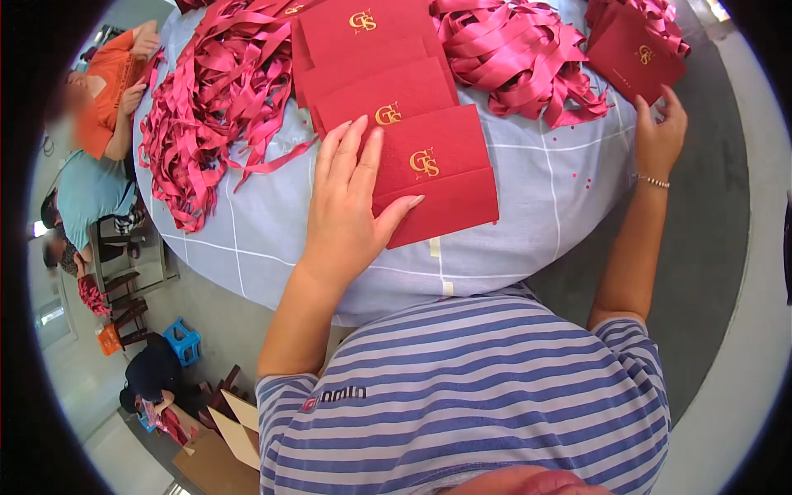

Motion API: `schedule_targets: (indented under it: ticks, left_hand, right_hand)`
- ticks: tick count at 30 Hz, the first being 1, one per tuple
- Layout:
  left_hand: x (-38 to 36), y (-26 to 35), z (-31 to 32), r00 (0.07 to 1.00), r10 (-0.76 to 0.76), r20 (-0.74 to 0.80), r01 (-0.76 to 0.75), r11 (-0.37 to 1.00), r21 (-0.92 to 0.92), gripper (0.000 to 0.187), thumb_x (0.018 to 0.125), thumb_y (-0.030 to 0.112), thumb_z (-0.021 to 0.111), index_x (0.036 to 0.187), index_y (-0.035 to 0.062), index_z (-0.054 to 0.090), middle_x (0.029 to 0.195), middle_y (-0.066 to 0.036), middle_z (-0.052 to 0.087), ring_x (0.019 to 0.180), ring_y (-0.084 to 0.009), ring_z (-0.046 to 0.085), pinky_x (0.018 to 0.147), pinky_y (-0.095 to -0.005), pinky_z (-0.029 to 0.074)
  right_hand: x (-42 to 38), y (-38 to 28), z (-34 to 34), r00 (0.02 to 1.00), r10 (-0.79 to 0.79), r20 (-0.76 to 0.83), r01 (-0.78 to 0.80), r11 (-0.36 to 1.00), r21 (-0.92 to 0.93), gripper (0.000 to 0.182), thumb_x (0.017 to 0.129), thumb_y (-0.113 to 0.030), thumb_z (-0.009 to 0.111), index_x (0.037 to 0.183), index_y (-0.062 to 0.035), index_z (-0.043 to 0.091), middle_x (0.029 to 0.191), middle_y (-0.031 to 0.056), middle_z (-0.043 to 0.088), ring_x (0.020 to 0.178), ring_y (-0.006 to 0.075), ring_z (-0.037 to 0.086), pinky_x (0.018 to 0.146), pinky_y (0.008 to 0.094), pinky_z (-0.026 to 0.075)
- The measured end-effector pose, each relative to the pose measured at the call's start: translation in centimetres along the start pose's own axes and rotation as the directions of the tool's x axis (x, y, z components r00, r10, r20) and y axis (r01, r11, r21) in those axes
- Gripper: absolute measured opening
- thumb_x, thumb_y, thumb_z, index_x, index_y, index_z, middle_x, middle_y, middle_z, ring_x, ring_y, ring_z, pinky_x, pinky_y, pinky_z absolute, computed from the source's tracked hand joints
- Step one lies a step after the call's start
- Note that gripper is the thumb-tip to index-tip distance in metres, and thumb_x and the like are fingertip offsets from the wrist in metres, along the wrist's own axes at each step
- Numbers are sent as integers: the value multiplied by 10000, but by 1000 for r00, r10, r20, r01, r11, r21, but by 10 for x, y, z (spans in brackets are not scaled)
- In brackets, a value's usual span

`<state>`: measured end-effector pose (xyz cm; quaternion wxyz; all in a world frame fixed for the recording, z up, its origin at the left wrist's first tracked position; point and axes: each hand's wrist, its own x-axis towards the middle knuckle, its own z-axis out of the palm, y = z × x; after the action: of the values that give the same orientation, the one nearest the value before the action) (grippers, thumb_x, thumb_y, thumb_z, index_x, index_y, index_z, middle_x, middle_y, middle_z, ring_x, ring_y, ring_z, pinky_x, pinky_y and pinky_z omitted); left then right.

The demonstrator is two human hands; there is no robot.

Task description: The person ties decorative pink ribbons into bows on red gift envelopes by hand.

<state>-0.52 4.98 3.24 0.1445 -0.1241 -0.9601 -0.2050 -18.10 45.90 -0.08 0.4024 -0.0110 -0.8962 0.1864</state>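
My left hand (346,194) lies with its fingers spread on the left part of a red card (450,153) with gold lettering. That card is the nearest in an overlapping row of red cards (363,37) running away from me. At the right, my right hand (662,128) touches the lower edge of another red card (639,58), its thumb and fingers at the card's corner. Whether the fingers pinch that corner is hard to make out. Heaps of dark pink ribbon (516,54) lie on both sides of the row.
A grey-blue cloth with white lines covers the round table (511,247). Several people, among them a person in orange (107,91), are at the left. A blue stool (181,341) and an open cardboard box (216,466) stand on the floor at lower left.
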Motion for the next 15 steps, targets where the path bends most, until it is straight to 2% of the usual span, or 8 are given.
schedule_targets:
  ticks: [1, 4, 7, 8, 10, 12, 14, 15]
  left_hand:
    - [-1, -1, 0, 999, 29, 12, -29, 1000, -7, 743, 752, 266, 865, 1346, -55, 555, 1479, -245, 444, 1360, -438, 412, 1131, -503, 373]
    - [-4, -2, 0, 999, 53, 13, -52, 998, -26, 700, 736, 255, 875, 1309, -30, 591, 1468, -231, 459, 1340, -432, 434, 1116, -499, 388]
    - [-6, -3, -2, 1000, 25, -17, -26, 998, -57, 677, 696, 235, 896, 1263, -7, 614, 1405, -204, 497, 1301, -419, 459, 1096, -492, 405]
    - [-6, -4, -3, 999, 6, -32, -9, 997, -78, 676, 668, 220, 909, 1240, 4, 620, 1355, -187, 522, 1274, -409, 473, 1083, -486, 413]
    - [-7, -4, -6, 999, -19, -39, 14, 994, -112, 686, 639, 203, 918, 1230, 21, 620, 1300, -171, 530, 1242, -393, 481, 1065, -478, 419]
    - [-8, -3, -10, 998, -44, -48, 37, 989, -145, 698, 610, 186, 927, 1220, 37, 620, 1245, -155, 538, 1210, -377, 490, 1048, -470, 426]
    - [-9, 0, -14, 995, 11, -94, -18, 997, -78, 727, 584, 159, 928, 1231, 62, 613, 1196, -133, 533, 1160, -347, 496, 1010, -459, 433]
    - [-10, 1, -15, 996, 5, -93, -13, 997, -78, 727, 584, 159, 928, 1231, 62, 613, 1196, -133, 533, 1160, -347, 496, 1010, -459, 433]
  right_hand:
    - [-7, -10, -1, 993, -16, 120, -12, 973, 231, 322, 862, -149, 776, 1152, -40, 694, 1036, 130, 713, 905, 231, 691, 844, 348, 521]
    - [-24, -41, -8, 888, -255, 382, 76, 901, 426, 246, 856, -56, 723, 1099, -29, 706, 1039, 122, 713, 907, 258, 699, 812, 354, 534]
    - [-28, -42, -3, 909, -159, 386, 85, 976, 201, 249, 861, -41, 663, 1106, -23, 704, 1043, 153, 706, 965, 304, 690, 819, 379, 543]
    - [-30, -35, 3, 907, -162, 389, 87, 975, 204, 249, 861, -41, 663, 1106, -23, 704, 1043, 153, 706, 965, 304, 690, 819, 379, 543]
    - [-30, -10, 15, 902, -136, 411, 168, 985, -44, 258, 901, -79, 633, 1148, -49, 702, 1086, 157, 683, 916, 263, 686, 777, 351, 537]
    - [-30, -1, 17, 910, -200, 364, 221, 975, -17, 247, 915, -110, 634, 1144, -51, 704, 1019, 153, 685, 863, 287, 689, 769, 369, 540]
    - [-29, -4, 8, 909, -76, 411, 76, 997, 16, 210, 912, -128, 642, 1094, -84, 737, 991, 154, 704, 871, 364, 688, 780, 415, 541]
    - [-31, -9, 5, 931, -61, 359, 39, 997, 67, 163, 921, -139, 688, 1037, -43, 750, 872, 98, 719, 765, 257, 693, 701, 350, 526]
